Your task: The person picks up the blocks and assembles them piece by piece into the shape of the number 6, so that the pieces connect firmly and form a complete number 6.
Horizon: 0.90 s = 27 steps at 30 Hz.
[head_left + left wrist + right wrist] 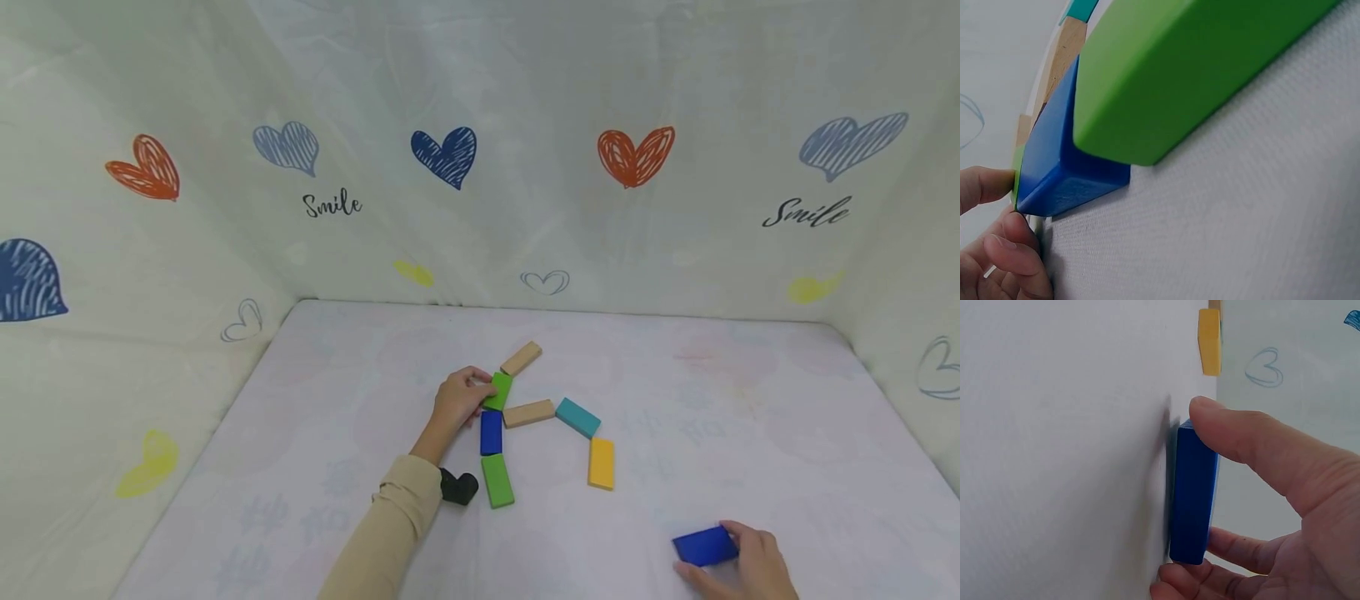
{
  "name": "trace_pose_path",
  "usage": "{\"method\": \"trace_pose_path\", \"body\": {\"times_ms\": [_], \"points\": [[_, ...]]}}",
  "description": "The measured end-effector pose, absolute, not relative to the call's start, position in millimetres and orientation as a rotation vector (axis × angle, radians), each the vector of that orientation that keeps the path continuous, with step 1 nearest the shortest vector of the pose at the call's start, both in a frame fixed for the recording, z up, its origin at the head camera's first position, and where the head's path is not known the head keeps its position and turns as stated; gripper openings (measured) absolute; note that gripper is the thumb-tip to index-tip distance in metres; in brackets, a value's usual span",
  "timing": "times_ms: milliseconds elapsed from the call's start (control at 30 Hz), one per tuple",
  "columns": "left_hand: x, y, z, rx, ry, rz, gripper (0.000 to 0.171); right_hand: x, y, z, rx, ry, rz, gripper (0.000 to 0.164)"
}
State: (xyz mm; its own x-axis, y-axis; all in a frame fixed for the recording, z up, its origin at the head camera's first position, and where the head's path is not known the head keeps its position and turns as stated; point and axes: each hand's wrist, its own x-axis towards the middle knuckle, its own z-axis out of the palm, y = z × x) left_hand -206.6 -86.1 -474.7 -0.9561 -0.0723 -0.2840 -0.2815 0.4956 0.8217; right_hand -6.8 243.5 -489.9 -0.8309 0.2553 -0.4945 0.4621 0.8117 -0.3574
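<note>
My left hand [459, 398] pinches the upper green block [498, 391] between thumb and fingers; the block lies on the table. In the left wrist view the fingertips [1019, 253] are close beside the end of a blue block [1054, 162]. That blue block [491, 432] lies just below the pinched one, with a lower green block [498, 481] beneath it. At the front right, my right hand [753, 562] grips another blue block [705, 547] by its ends. In the right wrist view this block [1194, 497] is held just off or at the table surface; I cannot tell which.
A wooden block [521, 358] angles off the top of the row. Another wooden block [529, 413], a teal block [578, 417] and a yellow block [602, 464] form a branch to the right. A black heart-shaped object [461, 488] is by the left sleeve. Hanging cloth [510, 242] borders the table.
</note>
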Motion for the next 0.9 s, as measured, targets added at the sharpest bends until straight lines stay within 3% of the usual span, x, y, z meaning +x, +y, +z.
{"method": "trace_pose_path", "body": {"times_ms": [100,367,667,900], "points": [[-207,-86,-474,-0.305,2.525,1.45,0.022,-10,234,-486,0.553,2.528,-0.733,0.122],[-207,-87,-473,-0.305,2.511,1.455,0.023,-21,200,-472,0.465,2.535,-0.79,0.102],[-208,-86,-473,-0.32,2.5,1.451,0.023,-31,161,-464,0.361,2.579,-0.787,0.093],[-208,-85,-472,-0.318,2.5,1.461,0.023,-38,137,-460,0.385,2.531,-0.771,0.092]]}}
